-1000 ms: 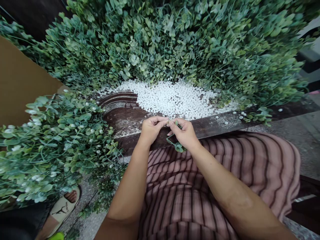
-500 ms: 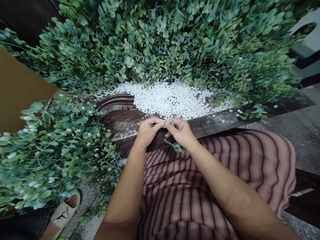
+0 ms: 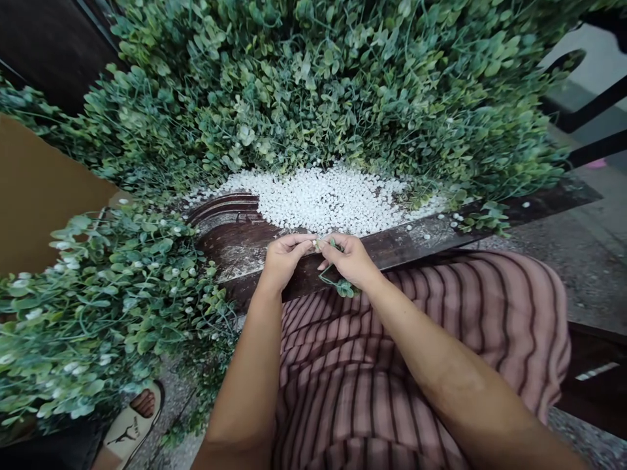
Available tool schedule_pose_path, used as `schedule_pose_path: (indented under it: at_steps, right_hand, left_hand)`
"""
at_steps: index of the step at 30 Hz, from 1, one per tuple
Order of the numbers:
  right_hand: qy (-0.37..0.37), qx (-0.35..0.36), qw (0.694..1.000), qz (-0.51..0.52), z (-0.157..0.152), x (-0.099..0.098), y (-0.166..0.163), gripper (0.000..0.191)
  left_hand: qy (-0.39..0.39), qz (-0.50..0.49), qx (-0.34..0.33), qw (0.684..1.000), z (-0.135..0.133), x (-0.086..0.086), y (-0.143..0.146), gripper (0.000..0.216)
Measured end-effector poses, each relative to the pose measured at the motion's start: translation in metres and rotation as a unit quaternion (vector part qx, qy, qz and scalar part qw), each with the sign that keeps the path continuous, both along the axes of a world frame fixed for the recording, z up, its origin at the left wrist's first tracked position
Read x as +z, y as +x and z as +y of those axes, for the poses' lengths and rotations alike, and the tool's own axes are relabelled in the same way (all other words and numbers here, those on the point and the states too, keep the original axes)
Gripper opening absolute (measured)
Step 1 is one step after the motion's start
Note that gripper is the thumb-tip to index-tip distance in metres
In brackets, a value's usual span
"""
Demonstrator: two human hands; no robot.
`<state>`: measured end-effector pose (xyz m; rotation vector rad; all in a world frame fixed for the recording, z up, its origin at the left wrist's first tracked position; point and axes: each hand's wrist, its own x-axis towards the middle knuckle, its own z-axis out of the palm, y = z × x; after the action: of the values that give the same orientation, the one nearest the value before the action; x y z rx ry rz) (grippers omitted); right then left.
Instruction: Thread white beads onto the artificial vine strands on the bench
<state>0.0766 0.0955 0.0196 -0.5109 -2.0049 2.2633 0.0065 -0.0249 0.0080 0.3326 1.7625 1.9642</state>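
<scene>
Both my hands meet at the near edge of a dark wooden table (image 3: pixel 235 241). My right hand (image 3: pixel 350 261) is closed around a small green leafy sprig (image 3: pixel 337 286), whose leaves hang below the palm. My left hand (image 3: pixel 284 258) pinches a tiny white bead (image 3: pixel 315 245) at its fingertips, right against the sprig's stem tip. Just beyond my fingers lies a wide heap of small white beads (image 3: pixel 328 196) on the table.
A big mound of green leafy sprigs (image 3: pixel 318 85) covers the table's far side. Another pile of sprigs with white beads on them (image 3: pixel 108 294) lies at the left. A brown cardboard sheet (image 3: pixel 44 189) stands far left. Someone's sandalled foot (image 3: pixel 132 418) shows at bottom left. My striped lap (image 3: pixel 392 365) is below.
The camera view has drifted slightly, so the scene sits a little lower and to the left. Both hands stay together at the table edge, fingers still working at the sprig's tip.
</scene>
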Motion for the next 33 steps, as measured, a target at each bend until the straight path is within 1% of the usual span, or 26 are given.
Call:
schedule_pose_path:
  at_steps: [6, 12, 18, 21, 25, 27, 29, 33]
  right_hand:
    - [-0.013, 0.012, 1.0, 0.004, 0.001, -0.001, -0.001, 0.039]
    - [-0.006, 0.043, 0.999, 0.001, 0.004, 0.0, -0.001, 0.033]
    - [0.002, 0.042, 0.999, -0.029, 0.002, 0.001, -0.003, 0.025]
    - [-0.007, 0.034, 0.999, -0.038, 0.002, 0.002, -0.004, 0.025]
    - [-0.019, 0.031, 0.998, -0.054, 0.002, 0.002, -0.006, 0.024]
    - [-0.028, 0.032, 0.998, -0.055, 0.003, 0.003, -0.006, 0.022]
    - [-0.041, 0.038, 0.997, -0.05, 0.005, 0.004, -0.006, 0.022]
    - [-0.058, 0.058, 0.996, -0.035, 0.008, 0.003, -0.006, 0.025]
  left_hand:
    - [-0.022, -0.015, -0.02, 0.999, 0.0, 0.0, -0.005, 0.023]
    - [-0.038, -0.045, -0.101, 0.993, -0.003, 0.003, -0.014, 0.029]
    - [-0.04, -0.053, -0.143, 0.988, -0.002, 0.004, -0.02, 0.029]
    - [-0.033, -0.055, -0.131, 0.989, -0.002, 0.003, -0.017, 0.028]
    - [-0.011, -0.052, -0.065, 0.996, -0.003, 0.001, -0.011, 0.026]
    - [-0.011, -0.064, -0.05, 0.997, -0.003, 0.001, -0.009, 0.027]
    - [-0.016, -0.079, -0.057, 0.995, -0.003, 0.002, -0.01, 0.028]
    - [-0.028, -0.09, -0.102, 0.99, -0.002, 0.006, -0.015, 0.029]
